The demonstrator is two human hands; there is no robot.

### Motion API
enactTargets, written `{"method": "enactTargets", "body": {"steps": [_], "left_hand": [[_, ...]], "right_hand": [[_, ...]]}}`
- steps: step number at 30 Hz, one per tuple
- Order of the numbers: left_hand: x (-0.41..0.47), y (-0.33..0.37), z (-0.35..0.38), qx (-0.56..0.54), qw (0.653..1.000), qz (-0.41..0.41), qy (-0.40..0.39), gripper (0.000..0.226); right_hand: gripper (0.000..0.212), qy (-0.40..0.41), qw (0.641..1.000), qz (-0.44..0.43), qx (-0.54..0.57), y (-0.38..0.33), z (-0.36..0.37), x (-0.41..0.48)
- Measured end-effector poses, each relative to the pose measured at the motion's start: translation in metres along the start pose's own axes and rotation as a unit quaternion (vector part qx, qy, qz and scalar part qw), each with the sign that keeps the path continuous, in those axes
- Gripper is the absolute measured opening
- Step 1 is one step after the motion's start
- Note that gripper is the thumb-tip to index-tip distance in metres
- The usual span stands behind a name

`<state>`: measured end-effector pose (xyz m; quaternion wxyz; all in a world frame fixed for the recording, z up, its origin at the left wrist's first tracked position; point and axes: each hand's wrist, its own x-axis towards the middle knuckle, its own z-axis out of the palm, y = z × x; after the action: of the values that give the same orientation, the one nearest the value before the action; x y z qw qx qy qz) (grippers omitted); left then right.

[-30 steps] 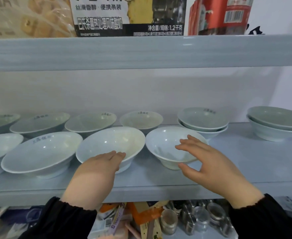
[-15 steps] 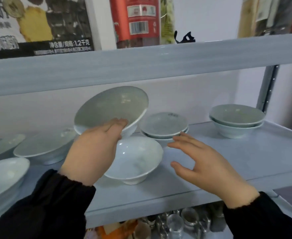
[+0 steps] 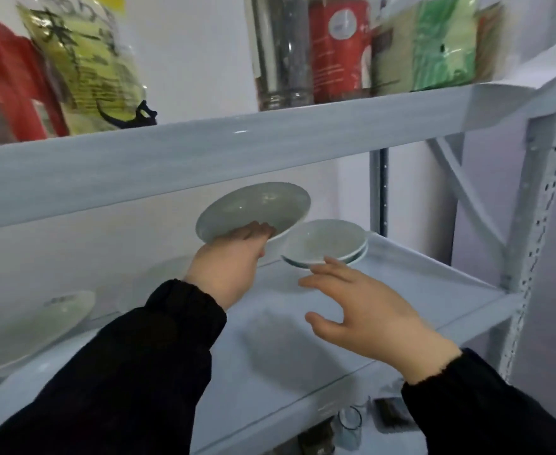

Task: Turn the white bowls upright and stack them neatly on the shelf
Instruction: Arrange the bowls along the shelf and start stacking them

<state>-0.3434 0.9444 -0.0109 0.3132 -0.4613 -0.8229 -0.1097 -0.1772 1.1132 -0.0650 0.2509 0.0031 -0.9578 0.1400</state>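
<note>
The left hand [image 3: 227, 261] holds a white bowl [image 3: 253, 208] mid-frame, carrying it to the stack [image 3: 327, 243]. The right hand [image 3: 365, 310] waits, fingers spread. Next it probably needs gentle lowering.

The left hand [image 3: 227, 257] hides the near rim of the held bowl [image 3: 253, 208], the blurred bowl [image 3: 30, 326] at far left is cut by the edge, and print on the packets [image 3: 82, 60] is unreadable.

Left hand [image 3: 227, 261] at frame centre, arm extended, black sleeve, fingers curled in a grip. Right hand [image 3: 371, 318] lower right, palm down, fingers spread and relaxed, thumb out, holding nothing.
</note>
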Motion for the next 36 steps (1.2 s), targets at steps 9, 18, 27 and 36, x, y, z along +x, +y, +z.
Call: {"method": "enactTargets", "body": {"steps": [9, 18, 27, 36], "left_hand": [[0.085, 0.047, 0.098, -0.036, 0.997, -0.003, -0.07, 0.054], [0.097, 0.063, 0.138, -0.053, 0.985, -0.025, -0.163, 0.055], [0.085, 0.072, 0.123, -0.049, 0.981, -0.019, -0.188, 0.038], [0.079, 0.066, 0.097, -0.023, 0.989, -0.033, -0.144, 0.063]], "right_hand": [[0.064, -0.02, 0.999, 0.027, -0.011, 0.078, -0.006, -0.02], [0.059, -0.031, 0.999, 0.039, -0.008, 0.115, -0.001, -0.023], [0.056, -0.006, 1.0, 0.009, -0.006, 0.12, 0.02, -0.008], [0.046, 0.046, 0.998, -0.043, 0.016, 0.106, 0.027, 0.01]]}}
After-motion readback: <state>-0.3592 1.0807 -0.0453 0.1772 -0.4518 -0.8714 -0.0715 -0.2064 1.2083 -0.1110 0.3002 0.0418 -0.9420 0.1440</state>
